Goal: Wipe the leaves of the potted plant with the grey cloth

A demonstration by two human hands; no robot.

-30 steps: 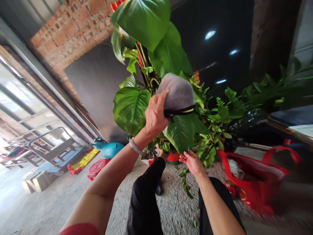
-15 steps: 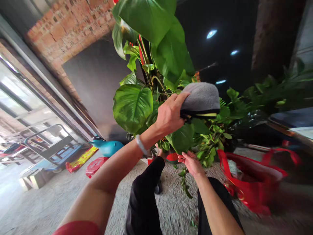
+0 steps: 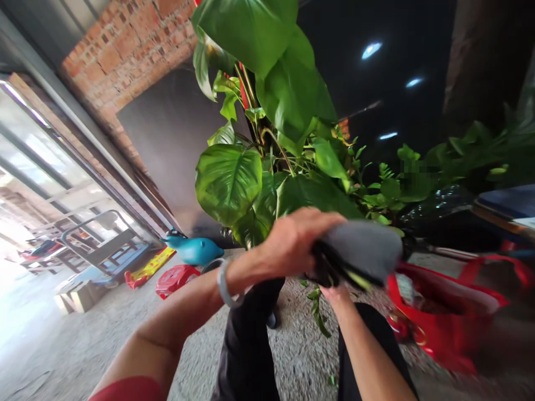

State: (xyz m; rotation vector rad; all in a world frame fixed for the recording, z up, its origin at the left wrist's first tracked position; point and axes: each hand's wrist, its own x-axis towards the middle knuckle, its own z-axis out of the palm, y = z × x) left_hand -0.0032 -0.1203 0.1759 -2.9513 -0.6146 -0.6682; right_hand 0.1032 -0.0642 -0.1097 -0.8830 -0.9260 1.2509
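Observation:
My left hand (image 3: 298,242), with a pale bangle (image 3: 223,284) at the wrist, is closed on a grey fleecy pad (image 3: 368,250) edged in black with a yellow strip. The pad is slightly blurred and lies in front of a lower leaf (image 3: 313,195) of a large green potted plant; whether it touches that leaf I cannot tell. My right hand (image 3: 332,292) is just below the pad, and its fingers are hidden behind it. Broad glossy leaves (image 3: 229,181) rise above both hands.
A red bag (image 3: 443,323) stands on the rough floor at right, with more plants (image 3: 388,186) behind. At left are a blue toy animal (image 3: 196,250), a red plastic stool (image 3: 175,281), a yellow-and-red item (image 3: 148,270) and a platform trolley (image 3: 96,245). My knees flank the floor between.
My left hand and the grey pad have come down from beside the upper leaves to just above my right hand. My right fingers, seen before near a leaf's tip, are now covered.

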